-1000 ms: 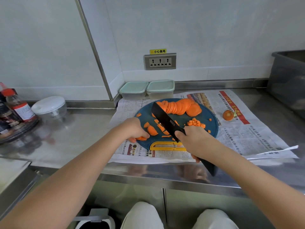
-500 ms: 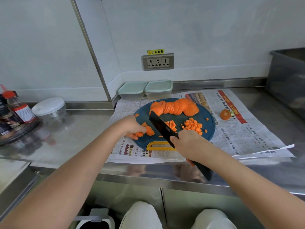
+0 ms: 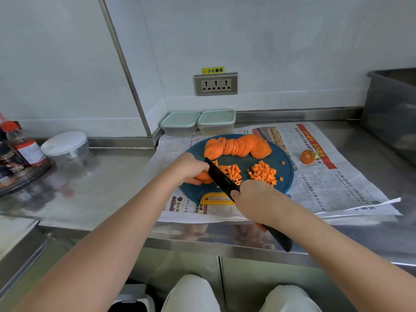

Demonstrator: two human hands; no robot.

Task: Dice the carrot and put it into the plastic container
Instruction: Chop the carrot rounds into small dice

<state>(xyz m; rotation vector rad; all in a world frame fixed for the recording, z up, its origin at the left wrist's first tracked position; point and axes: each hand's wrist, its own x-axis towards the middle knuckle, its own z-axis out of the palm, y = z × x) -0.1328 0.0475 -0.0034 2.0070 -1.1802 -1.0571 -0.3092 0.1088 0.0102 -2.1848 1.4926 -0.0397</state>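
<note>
Carrot (image 3: 258, 149) nearly all on the board, in every stage from rounds to cubes. Biggest stuff first: steel surface (image 3: 108, 176) along the white wall, dark grey bin (image 3: 391, 113) parked at the far right. Then a sheet of newspaper (image 3: 337, 188) spread flat over the surface, and on top of that a round blue cutting board (image 3: 244, 162) with a yellow handle (image 3: 216, 198) at the near side. Left hand (image 3: 189, 168) over the left part of the board, fingers (image 3: 192, 181) curled down onto a small stack (image 3: 203, 177) of rounds, pinning it in place. Right hand (image 3: 254, 199) at the near rim, fingers (image 3: 235, 194) wrapped tight around a black knife (image 3: 221, 180), blade angled away and leftward, just right of that stack, handle butt poking back past the surface edge. Behind the board, against the wall, two plastic containers (image 3: 180, 122) (image 3: 216, 121) side by side, mint lids on. Way off left, a clear chopper bowl (image 3: 65, 147) with a white lid, plus a red-capped sauce bottle (image 3: 22, 145) beside it. Triple socket (image 3: 215, 84) on the wall above the containers. Now the little bits: fanned row of slices (image 3: 231, 146) along the far side of the board, loose bunch of sticks (image 3: 231, 172) just right of the blade, pile of dice (image 3: 263, 173) right of those, a few stray cubes near the rim, and a stub end (image 3: 307, 156) alone on the newspaper, off the board to the right.
</note>
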